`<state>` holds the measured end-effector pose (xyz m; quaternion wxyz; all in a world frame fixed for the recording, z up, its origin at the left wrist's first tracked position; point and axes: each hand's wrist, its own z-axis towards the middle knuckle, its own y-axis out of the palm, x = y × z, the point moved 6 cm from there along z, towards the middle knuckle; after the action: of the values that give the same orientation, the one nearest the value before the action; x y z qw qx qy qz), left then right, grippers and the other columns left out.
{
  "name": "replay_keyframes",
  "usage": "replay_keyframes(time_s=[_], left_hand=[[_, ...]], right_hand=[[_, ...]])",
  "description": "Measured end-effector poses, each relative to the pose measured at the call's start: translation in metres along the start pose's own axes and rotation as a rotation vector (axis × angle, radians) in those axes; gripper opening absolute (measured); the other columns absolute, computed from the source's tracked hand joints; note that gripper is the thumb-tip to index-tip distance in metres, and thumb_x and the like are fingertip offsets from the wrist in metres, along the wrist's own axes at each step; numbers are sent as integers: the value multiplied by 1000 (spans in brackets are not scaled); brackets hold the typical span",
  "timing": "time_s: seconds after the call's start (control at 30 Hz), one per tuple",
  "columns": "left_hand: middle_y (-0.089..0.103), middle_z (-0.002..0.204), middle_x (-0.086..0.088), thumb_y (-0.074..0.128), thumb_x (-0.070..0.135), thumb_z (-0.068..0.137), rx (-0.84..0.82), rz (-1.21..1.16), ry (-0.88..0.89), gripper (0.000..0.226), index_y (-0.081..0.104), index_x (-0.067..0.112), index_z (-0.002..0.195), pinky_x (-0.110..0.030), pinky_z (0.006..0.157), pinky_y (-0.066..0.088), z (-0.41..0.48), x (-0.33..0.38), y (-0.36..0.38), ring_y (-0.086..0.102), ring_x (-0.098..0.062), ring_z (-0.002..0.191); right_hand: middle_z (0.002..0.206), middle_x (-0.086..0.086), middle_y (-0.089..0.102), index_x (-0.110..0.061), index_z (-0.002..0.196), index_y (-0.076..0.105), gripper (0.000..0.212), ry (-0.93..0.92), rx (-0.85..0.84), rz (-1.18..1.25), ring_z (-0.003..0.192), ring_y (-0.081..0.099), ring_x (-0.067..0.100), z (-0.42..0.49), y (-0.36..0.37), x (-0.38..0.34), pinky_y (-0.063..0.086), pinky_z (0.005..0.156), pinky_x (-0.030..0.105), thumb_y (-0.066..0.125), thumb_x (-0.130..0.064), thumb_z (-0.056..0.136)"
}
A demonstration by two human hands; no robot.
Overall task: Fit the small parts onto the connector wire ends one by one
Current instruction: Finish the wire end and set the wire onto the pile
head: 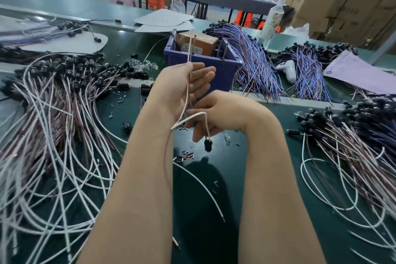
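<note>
**Wire end up, waiting on a part**

Just in front of the bin (222,70), the left hand (171,94) pinches 1 wire (188,90) upright, probably so its end faces up for fitting. The right hand (222,111) grips the lower stretch, with 1 connector (207,145) dangling below.

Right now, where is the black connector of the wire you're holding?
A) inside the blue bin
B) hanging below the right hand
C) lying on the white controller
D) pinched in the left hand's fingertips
B: the black connector hangs free from the wire just under the right hand, while the left hand pinches the wire's other end up in front of the blue bin.
</note>
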<state>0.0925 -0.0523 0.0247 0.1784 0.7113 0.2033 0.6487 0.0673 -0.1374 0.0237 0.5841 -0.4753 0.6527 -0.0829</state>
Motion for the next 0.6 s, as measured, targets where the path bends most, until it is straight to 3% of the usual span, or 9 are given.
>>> replay_keyframes(time_s=[0.07, 0.17, 0.27, 0.33, 0.4, 0.5, 0.6], left_hand=[[57, 50, 7, 31, 13, 104, -19, -7, 50, 31, 56, 7, 87, -13, 36, 34, 0, 4, 1, 43, 0, 36], [41, 43, 9, 31, 13, 104, -60, 68, 65, 29, 52, 8, 85, -12, 32, 19, -1, 8, -1, 24, -1, 32], [39, 42, 9, 33, 13, 103, -143, 140, 6, 26, 51, 8, 85, -12, 30, 18, -5, 8, -2, 24, 0, 31], [38, 43, 9, 34, 14, 102, -210, 201, -24, 26, 53, 8, 86, -11, 30, 17, -8, 7, 1, 23, 1, 31], [38, 44, 9, 35, 15, 102, -296, 279, -43, 27, 57, 6, 89, -11, 31, 17, -11, 3, 8, 23, 1, 32], [38, 45, 9, 35, 14, 102, -399, 363, -96, 26, 58, 4, 93, -10, 32, 16, -16, -7, 18, 23, 1, 33], [42, 46, 7, 36, 15, 102, -418, 387, -132, 26, 58, 5, 92, -10, 32, 17, -15, -13, 20, 25, 1, 33]], right_hand=[[82, 13, 74, -4, 92, 69, 24, 10, -63, 39, 74, 70, 14, -1, 7, 0, 57, 64, 20, 49, -18, 97], [90, 16, 73, -1, 99, 67, 24, -48, -50, 219, 67, 68, 9, -5, 4, -2, 56, 56, 20, 52, -21, 97], [84, 15, 72, -4, 92, 65, 18, -68, 197, 523, 73, 69, 16, -7, -20, 3, 58, 60, 23, 48, -6, 95], [74, 8, 68, -9, 85, 63, 20, -86, 504, 721, 72, 66, 17, -8, -42, 14, 58, 66, 25, 46, -8, 97], [74, 4, 65, -11, 84, 62, 21, -144, 684, 884, 69, 63, 14, -8, -54, 21, 57, 65, 23, 48, -15, 99], [73, 7, 62, -6, 81, 63, 22, -248, 679, 1120, 63, 60, 15, -4, -51, 21, 55, 55, 21, 51, -13, 98], [65, 6, 61, -3, 80, 63, 19, -268, 674, 1173, 56, 55, 12, -2, -53, 24, 54, 51, 21, 52, -5, 95]])
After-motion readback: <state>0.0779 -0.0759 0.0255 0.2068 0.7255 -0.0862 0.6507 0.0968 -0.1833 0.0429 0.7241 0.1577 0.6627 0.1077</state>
